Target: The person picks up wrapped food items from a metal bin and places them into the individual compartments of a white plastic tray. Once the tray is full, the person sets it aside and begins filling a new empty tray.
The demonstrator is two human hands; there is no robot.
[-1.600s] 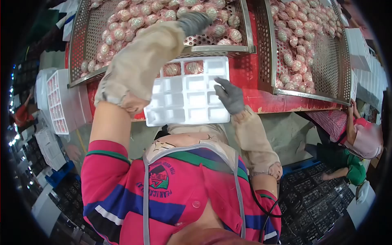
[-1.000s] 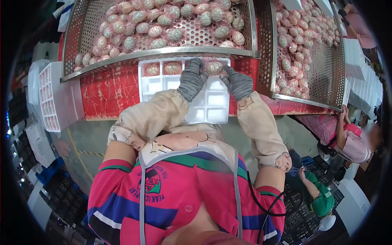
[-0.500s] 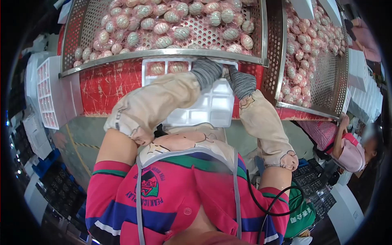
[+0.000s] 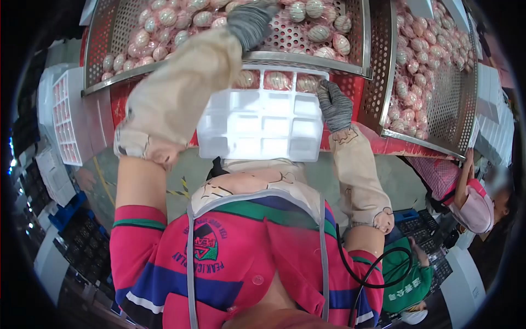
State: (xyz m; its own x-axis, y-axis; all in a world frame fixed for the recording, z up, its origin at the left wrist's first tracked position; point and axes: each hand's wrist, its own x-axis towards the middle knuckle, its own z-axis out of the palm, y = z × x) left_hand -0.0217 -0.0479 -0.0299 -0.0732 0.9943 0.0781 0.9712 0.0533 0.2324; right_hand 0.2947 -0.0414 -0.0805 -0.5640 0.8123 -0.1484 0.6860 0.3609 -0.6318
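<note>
My left hand, in a grey knit glove, reaches over the wrapped eggs in a perforated metal bin; its fingertips are blurred and partly hidden. A white compartment tray stands in front of the bin, tilted towards me. Three eggs show in its far row, among them a middle egg and a right-hand egg; the far left corner is behind my left sleeve. The nearer compartments hold nothing. My gloved right hand has its fingers curled at the tray's right edge, beside the right-hand egg.
A second perforated bin of wrapped eggs stands on the right. Filled white trays stand on edge at the left, on the red table. A co-worker in pink is at the right. A black cable hangs by my right arm.
My left hand has left the tray's far row and moved up and left over the bin's eggs. My right hand has shifted to the tray's right edge. An egg now shows in the far right compartment.
</note>
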